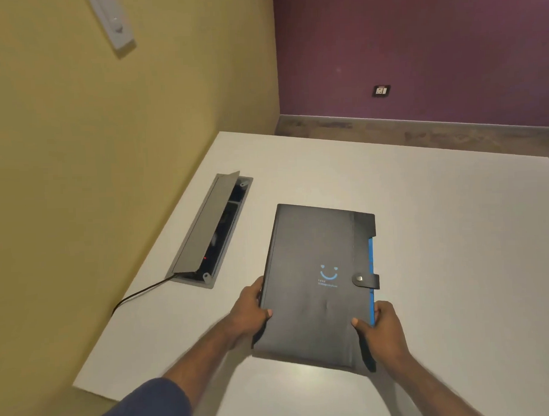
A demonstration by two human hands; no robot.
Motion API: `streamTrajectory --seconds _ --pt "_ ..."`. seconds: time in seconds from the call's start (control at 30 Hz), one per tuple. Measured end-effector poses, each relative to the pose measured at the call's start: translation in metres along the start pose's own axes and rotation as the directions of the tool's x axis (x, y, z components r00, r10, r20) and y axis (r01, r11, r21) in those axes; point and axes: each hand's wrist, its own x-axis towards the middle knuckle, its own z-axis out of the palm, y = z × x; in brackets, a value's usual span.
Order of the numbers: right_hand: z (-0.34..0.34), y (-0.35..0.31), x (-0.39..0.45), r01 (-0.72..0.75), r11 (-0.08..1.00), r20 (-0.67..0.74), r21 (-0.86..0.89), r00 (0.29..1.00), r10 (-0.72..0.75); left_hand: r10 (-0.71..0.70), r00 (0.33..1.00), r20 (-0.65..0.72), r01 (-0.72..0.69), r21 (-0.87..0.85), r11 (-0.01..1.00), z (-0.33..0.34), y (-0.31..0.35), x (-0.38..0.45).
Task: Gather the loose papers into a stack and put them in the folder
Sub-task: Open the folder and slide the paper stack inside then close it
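A black folder (315, 262) with a blue smile mark lies closed over the white table (439, 233), its snap strap fastened on the right edge. A blue strip shows along that right edge. My left hand (250, 308) grips the folder's left edge near the front corner, thumb on top. My right hand (378, 325) grips the right edge near the front, thumb on the cover. The folder's near end seems slightly lifted off the table. No loose papers are in view.
A grey cable box (212, 231) with its lid tilted open is set into the table to the left, and a black cable (139, 293) runs from it toward the table's left edge. Yellow wall on the left, purple wall behind.
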Motion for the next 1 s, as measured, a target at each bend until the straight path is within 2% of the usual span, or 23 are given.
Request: streamTrajectory --seconds 0.13,0.27,0.43,0.7,0.87,1.0 --pt "0.032 -0.03 0.011 0.034 0.999 0.045 0.016 0.998 -0.035 -0.058 0.984 -0.17 0.072 0.082 0.994 -0.033 -0.011 0.014" --pt "0.067 -0.05 0.018 0.021 1.0 0.109 -0.004 0.994 -0.021 -0.166 0.95 -0.264 0.181 0.033 0.983 -0.059 -0.029 0.025" --pt "0.101 -0.056 0.017 -0.021 0.996 0.188 -0.085 0.981 0.037 -0.205 0.939 -0.277 0.222 0.031 0.974 -0.083 -0.058 0.029" --pt "0.124 -0.047 0.011 -0.037 0.981 0.193 -0.19 0.978 0.074 -0.24 0.928 -0.285 0.267 0.062 0.962 -0.082 -0.093 0.032" --pt "0.121 -0.052 0.008 0.014 0.959 0.198 -0.285 0.979 0.045 -0.239 0.898 -0.37 0.342 0.245 0.907 -0.08 -0.096 0.035" --pt "0.111 -0.054 0.007 0.041 0.918 0.211 -0.394 0.976 0.046 -0.197 0.904 -0.379 0.346 0.379 0.858 -0.078 -0.094 0.032"
